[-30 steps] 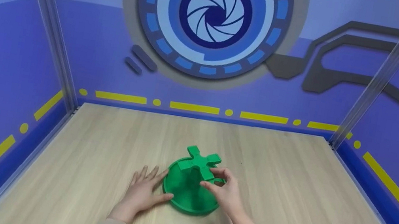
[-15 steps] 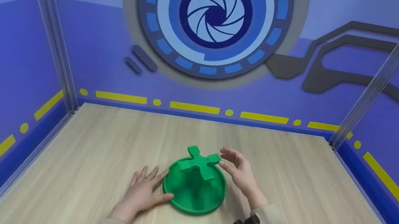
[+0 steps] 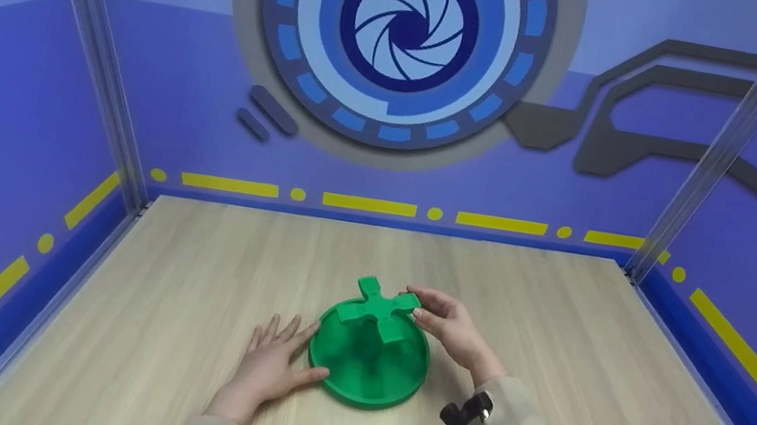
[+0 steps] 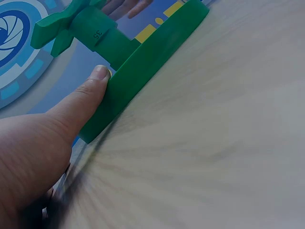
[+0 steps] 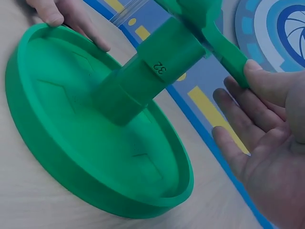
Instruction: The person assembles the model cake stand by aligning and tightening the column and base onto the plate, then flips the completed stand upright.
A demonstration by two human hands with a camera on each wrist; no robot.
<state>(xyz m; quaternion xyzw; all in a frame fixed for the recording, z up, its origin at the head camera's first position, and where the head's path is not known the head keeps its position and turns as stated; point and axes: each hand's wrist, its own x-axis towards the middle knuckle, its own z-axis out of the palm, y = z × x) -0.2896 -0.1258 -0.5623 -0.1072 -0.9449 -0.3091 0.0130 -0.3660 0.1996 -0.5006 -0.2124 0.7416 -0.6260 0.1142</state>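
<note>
A round green dish (image 3: 367,399) with a raised rim lies on the table. From its middle rises a green post (image 5: 150,71), with raised digits on its side in both wrist views. On top of the post sits a green four-armed knob (image 3: 377,309). My left hand (image 3: 272,369) lies spread against the dish's left side, the straight thumb touching the rim. At the far right arm of the knob is my right hand (image 3: 456,333). Its thumb (image 5: 255,71) and index finger pinch that arm; the other fingers extend loosely below it in the right wrist view.
The wood-grain table (image 3: 227,257) is enclosed by blue printed walls (image 3: 162,94) at the back and sides. Metal posts (image 3: 97,46) stand in the back corners. Each forearm carries a black wrist camera (image 3: 467,410).
My right hand released the knob's near right arm, moved off back and right, then took hold of the far right arm. My left hand and the dish have stayed in place.
</note>
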